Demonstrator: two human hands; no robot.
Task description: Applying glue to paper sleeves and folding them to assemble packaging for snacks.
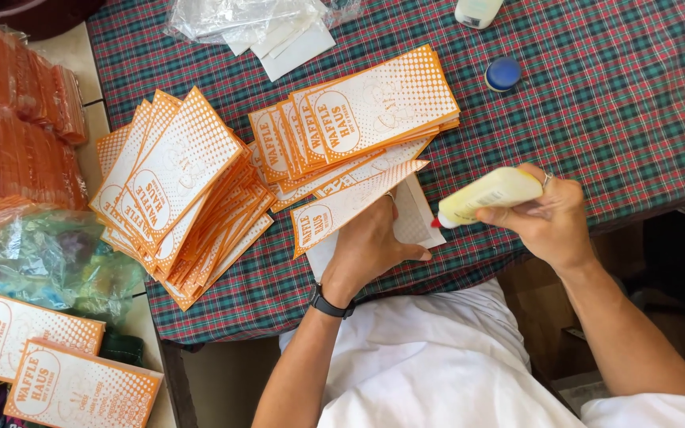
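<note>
The person wears a plain white short-sleeved shirt (438, 357), loose and creased over the chest, with the sleeve hem showing at the right upper arm near the lower corner of the view. Both forearms are bare. A slim black band, like a watch or fitness strap (331, 305), circles the left wrist, a thin ring (391, 193) sits on a finger of the left hand (370, 246), and another ring (547, 179) shows on a finger of the right hand (549, 222).
</note>
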